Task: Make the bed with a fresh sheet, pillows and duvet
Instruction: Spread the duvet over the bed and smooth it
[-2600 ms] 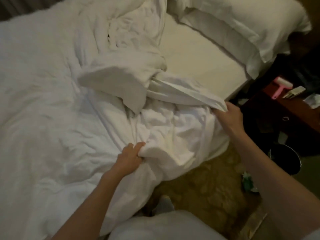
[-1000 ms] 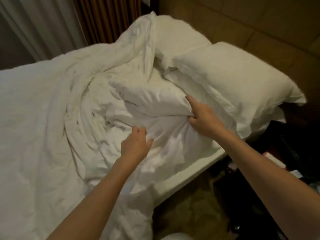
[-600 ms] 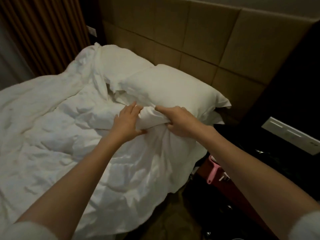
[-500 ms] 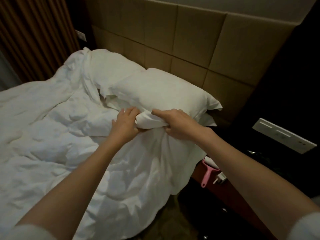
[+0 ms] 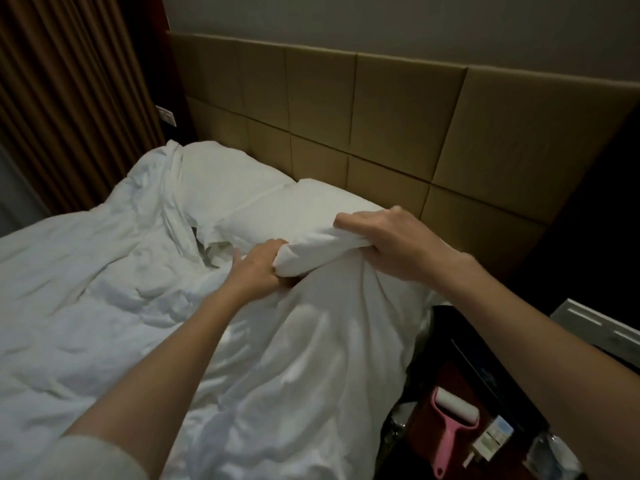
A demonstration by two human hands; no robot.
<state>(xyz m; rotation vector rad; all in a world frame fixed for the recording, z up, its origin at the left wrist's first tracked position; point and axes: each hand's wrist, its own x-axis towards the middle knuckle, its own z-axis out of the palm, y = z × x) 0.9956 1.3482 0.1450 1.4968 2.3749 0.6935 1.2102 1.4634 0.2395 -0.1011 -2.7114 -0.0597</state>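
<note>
The left hand (image 5: 260, 268) and right hand (image 5: 388, 244), fingers curled round the duvet (image 5: 311, 258)'s bunched top edge just at six o'clock of the near pillow (image 5: 294, 209), are mid-spreading it; next, likely pull it square toward the headboard (image 5: 381, 109).

bare forearms, a pale sleeve (image 5: 100, 459) at the left upper arm

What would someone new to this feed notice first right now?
Both hands, left hand and right hand, grip a bunched edge of the white duvet at centre, just in front of the near pillow by the tan padded headboard. A pink lint roller lies at lower right beside the bed.
</note>
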